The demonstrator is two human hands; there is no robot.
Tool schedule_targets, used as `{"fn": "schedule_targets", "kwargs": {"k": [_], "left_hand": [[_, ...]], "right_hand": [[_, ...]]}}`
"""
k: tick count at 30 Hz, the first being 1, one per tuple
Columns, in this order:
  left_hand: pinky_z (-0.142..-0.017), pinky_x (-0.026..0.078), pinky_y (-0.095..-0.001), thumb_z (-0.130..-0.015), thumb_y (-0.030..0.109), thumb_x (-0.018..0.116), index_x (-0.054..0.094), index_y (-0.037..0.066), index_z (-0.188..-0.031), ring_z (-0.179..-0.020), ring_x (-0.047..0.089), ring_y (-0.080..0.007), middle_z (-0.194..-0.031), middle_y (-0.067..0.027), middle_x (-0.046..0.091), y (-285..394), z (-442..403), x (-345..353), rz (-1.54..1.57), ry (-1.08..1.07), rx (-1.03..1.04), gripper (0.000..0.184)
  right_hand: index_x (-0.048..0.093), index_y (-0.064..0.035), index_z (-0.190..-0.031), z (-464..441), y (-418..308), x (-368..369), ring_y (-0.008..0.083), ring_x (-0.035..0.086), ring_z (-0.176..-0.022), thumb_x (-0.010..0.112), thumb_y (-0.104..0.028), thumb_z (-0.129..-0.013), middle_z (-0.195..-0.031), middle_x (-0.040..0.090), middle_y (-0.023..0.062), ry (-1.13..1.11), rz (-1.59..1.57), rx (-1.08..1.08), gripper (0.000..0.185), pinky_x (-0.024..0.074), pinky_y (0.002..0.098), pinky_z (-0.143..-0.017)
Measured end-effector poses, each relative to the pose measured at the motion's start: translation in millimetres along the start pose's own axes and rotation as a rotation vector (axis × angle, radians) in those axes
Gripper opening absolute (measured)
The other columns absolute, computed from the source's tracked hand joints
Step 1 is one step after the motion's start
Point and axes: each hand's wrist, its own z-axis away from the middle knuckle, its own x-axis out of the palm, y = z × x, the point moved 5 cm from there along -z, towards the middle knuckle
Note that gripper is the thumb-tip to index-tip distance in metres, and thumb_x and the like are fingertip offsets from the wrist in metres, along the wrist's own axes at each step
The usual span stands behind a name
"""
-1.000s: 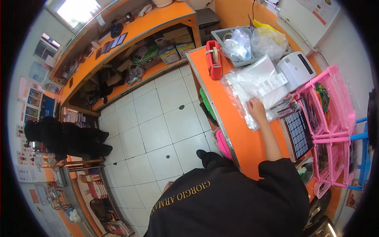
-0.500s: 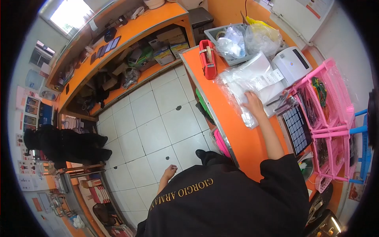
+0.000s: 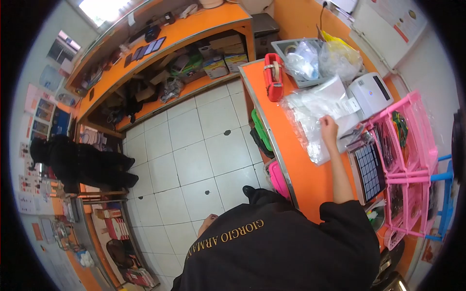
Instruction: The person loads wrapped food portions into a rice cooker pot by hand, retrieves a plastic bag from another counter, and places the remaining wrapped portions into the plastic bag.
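Note:
My right hand [image 3: 328,128] is over a pile of clear plastic bags [image 3: 310,104] on the orange counter. Its fingers are curled together; whether any plastic is pinched between them is hidden. Printed white labels show on the pile beside the hand. Small metal tools [image 3: 358,140] lie just right of my wrist, near a tray of blue-grey squares [image 3: 370,167]. My left hand [image 3: 208,223] hangs low above the tiled floor, away from the counter. The black shirt covers most of it, and its fingers cannot be made out.
A red tape dispenser [image 3: 274,80], a grey basket [image 3: 303,83] of plastic bags and a white label printer [image 3: 371,95] stand at the counter's far end. Pink racks [image 3: 405,145] line the right. Another person in black [image 3: 82,162] stands at left, near shelving.
My right hand has gone from spread fingers on the plastic to curled fingers, slightly higher. My left hand has drawn back behind the shirt. The whole view has shifted a little.

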Motion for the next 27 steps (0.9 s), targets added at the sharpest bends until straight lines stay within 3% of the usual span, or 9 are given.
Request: {"fn": "schedule_targets", "kwargs": {"k": [3, 5, 7, 11, 15, 19, 21, 23, 27], "left_hand": [[-0.069, 0.047, -0.0291, -0.081, 0.029, 0.055, 0.053, 0.003, -0.104, -0.076, 0.060, -0.0176, -0.089, -0.0113, 0.062, 2.0, -11.4, 0.8, 0.061, 0.022, 0.045, 0.034], [-0.069, 0.047, -0.0290, -0.081, 0.029, 0.055, 0.053, 0.003, -0.104, -0.076, 0.060, -0.0176, -0.089, -0.0112, 0.062, 18.5, -6.9, 0.5, 0.087, 0.029, 0.058, 0.034], [-0.069, 0.046, -0.0294, -0.082, 0.030, 0.053, 0.054, 0.003, -0.103, -0.079, 0.059, -0.0163, -0.088, -0.0096, 0.062, 76.0, 17.2, -5.4, 0.100, 0.071, 0.114, 0.033], [-0.073, 0.044, -0.0309, -0.087, 0.032, 0.045, 0.058, 0.005, -0.100, -0.087, 0.058, -0.0172, -0.095, -0.0062, 0.060, 180.6, 28.1, -1.8, 0.256, 0.047, 0.232, 0.033], [-0.090, 0.037, -0.0346, -0.089, 0.039, 0.040, 0.050, 0.007, -0.116, -0.109, 0.047, -0.0171, -0.114, -0.0083, 0.052, 304.9, 54.1, 7.4, 0.369, -0.167, 0.427, 0.043], [-0.098, 0.030, -0.0396, -0.088, 0.046, 0.038, 0.031, 0.006, -0.130, -0.121, 0.034, -0.0198, -0.131, -0.0120, 0.036, 353.9, 61.4, 6.4, 0.953, -0.467, 0.679, 0.058], [-0.099, 0.029, -0.0402, -0.088, 0.046, 0.037, 0.029, 0.006, -0.131, -0.122, 0.033, -0.0201, -0.132, -0.0123, 0.034, 357.8, 76.4, -5.0, 1.230, -0.564, 0.771, 0.059], [-0.100, 0.029, -0.0408, -0.088, 0.046, 0.036, 0.026, 0.006, -0.132, -0.123, 0.031, -0.0204, -0.133, -0.0126, 0.032, 352.1, 92.3, -19.0, 1.463, -0.597, 0.883, 0.060], [-0.101, 0.027, -0.0419, -0.089, 0.047, 0.035, 0.021, 0.006, -0.133, -0.125, 0.028, -0.0209, -0.136, -0.0132, 0.027, 320.8, 130.2, -60.1, 1.754, -0.605, 1.157, 0.062]], "right_hand": [[0.057, -0.0074, -0.082, -24.9, 11.9, -18.9, 0.0066, 0.050, -0.061, 0.053, -0.013, -0.082, -0.073, 0.057, -0.0023, -0.059, -0.727, 0.405, 0.007, 0.0406, 0.0209, -0.058], [0.057, -0.0071, -0.083, -32.0, -57.4, -65.1, 0.0065, 0.050, -0.065, 0.055, -0.013, -0.082, -0.077, 0.057, -0.0018, 0.030, -0.937, 0.533, 0.007, 0.0397, 0.0185, -0.061], [0.056, -0.0055, -0.086, -41.7, -99.3, -95.4, 0.0078, 0.052, -0.080, 0.054, -0.015, -0.083, -0.085, 0.057, 0.0014, -0.045, -1.114, 0.473, 0.010, 0.0416, 0.0226, -0.073], [0.052, -0.0052, -0.085, -25.8, -255.5, -138.5, 0.0066, 0.048, -0.074, 0.047, -0.018, -0.089, -0.077, 0.052, 0.0008, -0.252, -1.335, 0.075, 0.015, 0.0405, 0.0220, -0.068], [0.049, -0.0041, -0.086, 24.4, -353.2, -100.9, 0.0081, 0.048, -0.075, 0.040, -0.022, -0.091, -0.081, 0.051, 0.0021, -0.749, -1.230, -0.202, 0.021, 0.0397, 0.0221, -0.068], [0.043, -0.0059, -0.088, 123.0, -428.2, -48.4, 0.0121, 0.050, -0.080, 0.043, -0.024, -0.090, -0.088, 0.052, 0.0066, -1.673, -1.675, 0.189, 0.018, 0.0410, 0.0241, -0.066], [0.041, -0.0067, -0.086, 150.0, -442.1, -45.5, 0.0131, 0.050, -0.082, 0.044, -0.022, -0.089, -0.089, 0.052, 0.0087, -1.804, -1.734, 0.337, 0.016, 0.0411, 0.0251, -0.070], [0.045, -0.0033, -0.093, 158.5, -443.9, -40.8, 0.0172, 0.051, -0.087, 0.043, -0.016, -0.089, -0.094, 0.053, 0.0120, -1.833, -2.198, 0.497, 0.013, 0.0429, 0.0294, -0.077], [0.045, -0.0013, -0.101, 133.2, -410.4, 4.0, 0.0213, 0.052, -0.090, 0.041, -0.016, -0.088, -0.102, 0.051, 0.0152, -1.456, -2.120, 0.785, 0.020, 0.0432, 0.0323, -0.080]]}}
